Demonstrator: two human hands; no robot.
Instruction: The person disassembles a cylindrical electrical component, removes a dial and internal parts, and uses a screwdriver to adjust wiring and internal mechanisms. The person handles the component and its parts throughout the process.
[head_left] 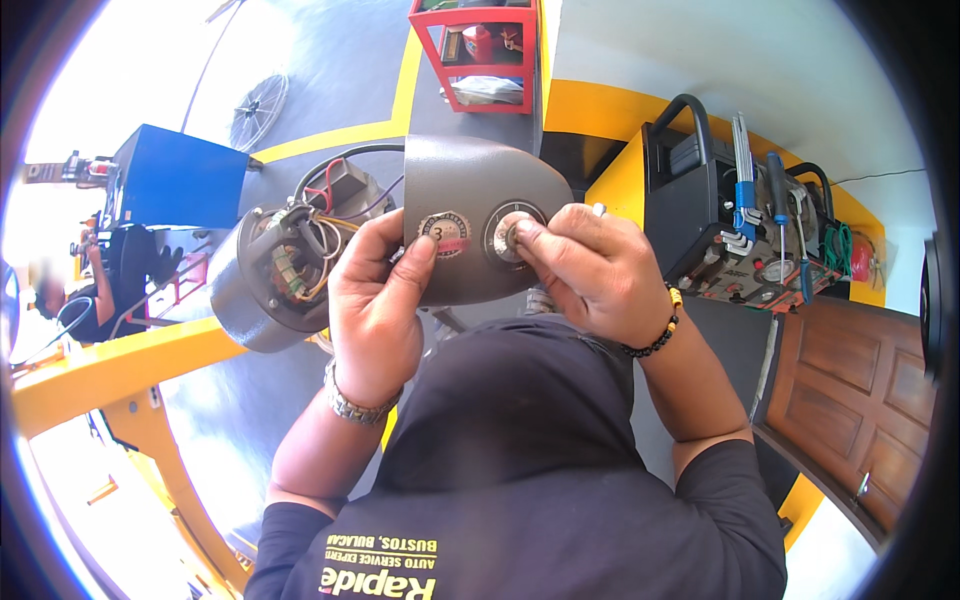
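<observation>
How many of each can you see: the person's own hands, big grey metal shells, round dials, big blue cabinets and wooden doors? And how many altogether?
Own hands: 2, left hand and right hand
Grey metal shells: 2, held cover and open round shell
Round dial: 1
Big blue cabinet: 1
Wooden door: 1
Total: 7
</observation>
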